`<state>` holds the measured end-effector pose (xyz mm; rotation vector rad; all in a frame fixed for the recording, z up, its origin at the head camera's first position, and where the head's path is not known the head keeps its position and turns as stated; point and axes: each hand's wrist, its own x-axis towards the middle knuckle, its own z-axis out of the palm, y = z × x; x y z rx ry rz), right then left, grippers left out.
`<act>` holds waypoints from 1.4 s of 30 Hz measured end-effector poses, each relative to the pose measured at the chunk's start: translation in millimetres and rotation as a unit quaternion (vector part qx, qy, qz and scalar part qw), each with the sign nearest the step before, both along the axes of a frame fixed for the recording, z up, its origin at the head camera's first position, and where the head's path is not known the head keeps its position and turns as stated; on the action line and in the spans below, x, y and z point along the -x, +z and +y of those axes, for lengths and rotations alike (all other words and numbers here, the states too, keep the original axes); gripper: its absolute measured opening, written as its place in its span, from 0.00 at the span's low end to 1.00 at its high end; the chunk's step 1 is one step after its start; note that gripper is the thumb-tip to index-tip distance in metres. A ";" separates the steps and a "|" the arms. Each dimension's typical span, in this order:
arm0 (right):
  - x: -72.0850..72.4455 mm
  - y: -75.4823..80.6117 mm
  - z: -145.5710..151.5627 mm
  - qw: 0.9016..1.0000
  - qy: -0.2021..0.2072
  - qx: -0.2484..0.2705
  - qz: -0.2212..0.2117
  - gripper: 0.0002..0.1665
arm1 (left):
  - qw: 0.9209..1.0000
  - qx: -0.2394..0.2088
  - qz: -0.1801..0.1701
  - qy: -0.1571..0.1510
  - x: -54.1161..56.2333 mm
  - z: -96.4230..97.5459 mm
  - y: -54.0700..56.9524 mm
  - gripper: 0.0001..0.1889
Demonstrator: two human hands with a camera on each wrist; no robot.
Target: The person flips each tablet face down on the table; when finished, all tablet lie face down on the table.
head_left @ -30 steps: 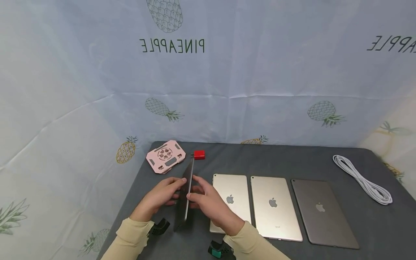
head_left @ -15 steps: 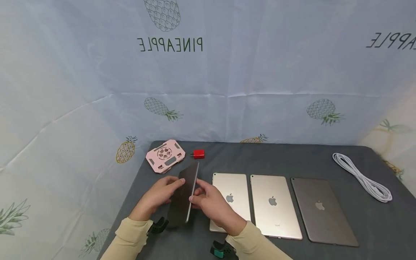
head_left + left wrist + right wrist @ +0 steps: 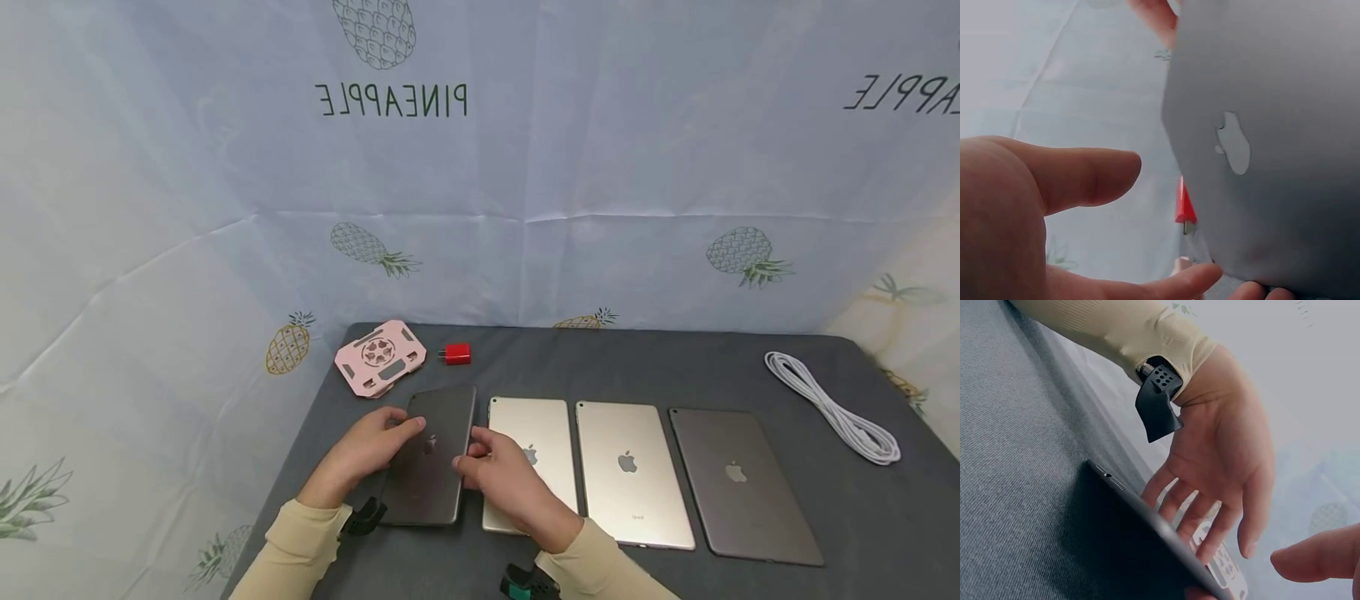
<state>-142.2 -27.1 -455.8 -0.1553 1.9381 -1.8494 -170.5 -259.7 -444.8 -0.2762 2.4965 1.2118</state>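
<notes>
A dark grey tablet (image 3: 429, 467) with an apple logo is tilted, back up and right long edge raised, at the left of the table. My right hand (image 3: 504, 477) holds that raised edge; in the right wrist view its thumb (image 3: 1316, 555) is on the back side and a fingertip on the dark face side. At the opposite edge is my left hand (image 3: 367, 446), its fingers extended along the tablet's low side. The left thumb (image 3: 1094, 178) points over the tablet's back, standing apart from it in the left wrist view.
Two gold tablets (image 3: 633, 492) and another grey tablet (image 3: 742, 500) lie in a row to the right on the dark tabletop (image 3: 600, 367). Farther back are a pink slotted stand (image 3: 367, 379) and a red charger plug (image 3: 457, 354). A coiled white cable (image 3: 832, 408) lies far right.
The tablet was nearly on edge and has turned down leftward, so its back with the logo now faces up. My right hand has shifted slightly right with the raised edge.
</notes>
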 end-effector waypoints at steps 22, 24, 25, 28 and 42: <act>0.1 1.4 2.2 0.997 -0.019 -0.078 0.010 0.46 | 0.999 0.039 0.014 -0.014 -0.5 -1.5 0.5 0.37; -0.1 1.7 2.5 0.997 -0.017 -0.080 0.009 0.46 | 0.999 0.044 0.016 -0.017 -0.6 -1.2 0.7 0.38; -0.2 1.7 2.7 0.997 -0.015 -0.080 0.009 0.47 | 0.999 0.045 0.017 -0.017 -0.7 -1.0 0.8 0.38; -1.1 2.2 2.6 0.996 -0.012 -0.083 0.009 0.48 | 0.999 0.047 0.017 -0.021 -0.5 -0.5 1.5 0.38; -3.5 2.9 0.8 0.995 0.002 -0.096 0.017 0.53 | 0.998 0.056 0.026 -0.025 -0.9 4.1 3.4 0.37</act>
